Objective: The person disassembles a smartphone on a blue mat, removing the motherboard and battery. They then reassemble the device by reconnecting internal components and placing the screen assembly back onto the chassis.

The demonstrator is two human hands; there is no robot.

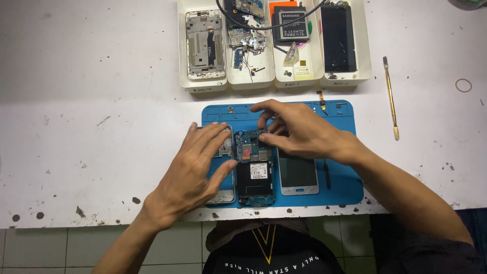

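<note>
On the blue mat (pixel 345 187), your left hand (pixel 195 170) lies spread at nine o'clock, steadying the opened phone (pixel 255 177), while your right hand (pixel 299 133) pinches the circuit board's (pixel 248 147) two o'clock corner.

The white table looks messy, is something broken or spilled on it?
Nothing is spilled. The white table is scuffed, with dark chips along its near edge. The phone on the blue mat lies opened, its circuit board bare between the left hand and right hand. A rubber band lies loose at the far right.
</note>
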